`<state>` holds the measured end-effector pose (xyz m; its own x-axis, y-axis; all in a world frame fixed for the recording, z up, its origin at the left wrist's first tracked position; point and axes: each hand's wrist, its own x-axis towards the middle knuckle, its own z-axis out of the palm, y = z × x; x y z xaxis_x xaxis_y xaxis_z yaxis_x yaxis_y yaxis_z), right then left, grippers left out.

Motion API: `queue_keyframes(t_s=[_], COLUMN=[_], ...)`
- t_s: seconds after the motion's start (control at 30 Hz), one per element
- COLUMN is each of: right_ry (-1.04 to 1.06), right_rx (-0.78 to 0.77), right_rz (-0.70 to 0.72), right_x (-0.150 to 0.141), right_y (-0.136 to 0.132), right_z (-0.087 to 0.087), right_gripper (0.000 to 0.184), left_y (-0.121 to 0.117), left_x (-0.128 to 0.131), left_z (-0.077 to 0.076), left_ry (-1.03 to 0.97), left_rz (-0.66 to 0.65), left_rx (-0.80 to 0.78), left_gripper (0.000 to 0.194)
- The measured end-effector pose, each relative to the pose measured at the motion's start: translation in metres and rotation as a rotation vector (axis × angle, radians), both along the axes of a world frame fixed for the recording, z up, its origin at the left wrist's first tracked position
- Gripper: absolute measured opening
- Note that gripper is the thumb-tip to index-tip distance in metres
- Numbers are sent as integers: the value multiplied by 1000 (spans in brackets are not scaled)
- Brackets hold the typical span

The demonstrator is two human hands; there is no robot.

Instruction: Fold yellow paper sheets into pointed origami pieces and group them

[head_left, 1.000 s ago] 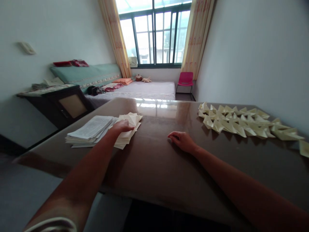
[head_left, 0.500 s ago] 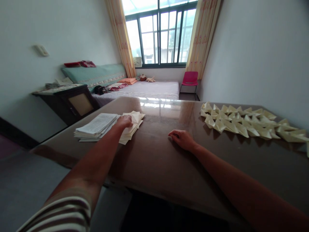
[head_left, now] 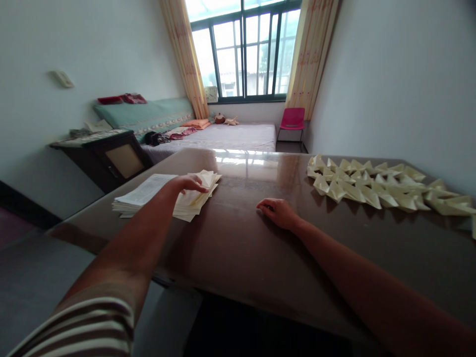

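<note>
My left hand (head_left: 191, 183) reaches over a pile of cream folded papers (head_left: 193, 206) on the left part of the table. Its fingers are stretched out and apart, hovering over or lightly touching the top sheets; I cannot tell which. Beside that pile, partly behind my forearm, lies a stack of white printed paper sheets (head_left: 143, 191). My right hand (head_left: 278, 213) rests on the brown table (head_left: 230, 248) near its middle, fingers curled in, with nothing visible in them.
Rows of folded cream paper pieces with pointed tips (head_left: 372, 183) stand at the table's right. Beyond the table are a bed (head_left: 241, 135), a pink chair (head_left: 292, 119) and a window. A dark cabinet (head_left: 122, 156) stands at the left.
My left hand has shifted slightly left, and its fingers have gone from bunched on the cream folded papers to stretched out. My right hand stays in about the same place.
</note>
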<state>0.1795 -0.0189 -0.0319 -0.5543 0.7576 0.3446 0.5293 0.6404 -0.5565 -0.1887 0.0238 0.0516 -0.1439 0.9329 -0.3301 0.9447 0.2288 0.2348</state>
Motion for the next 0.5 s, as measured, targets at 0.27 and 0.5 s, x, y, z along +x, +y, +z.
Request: queue_keyframes(t_s=[0.27,0.5], right_ry=[6,18], right_rx=[-18,-30], right_rz=[10,23], right_x=[1,2], right_y=[1,2], right_z=[0,0], right_gripper=[21,21], left_y=[-11,-16], left_x=[-1,-8], left_z=[9,11], left_ry=[-91,-76], left_rz=[8,-28], left_rx=[-92,-84], left_gripper=[94,63])
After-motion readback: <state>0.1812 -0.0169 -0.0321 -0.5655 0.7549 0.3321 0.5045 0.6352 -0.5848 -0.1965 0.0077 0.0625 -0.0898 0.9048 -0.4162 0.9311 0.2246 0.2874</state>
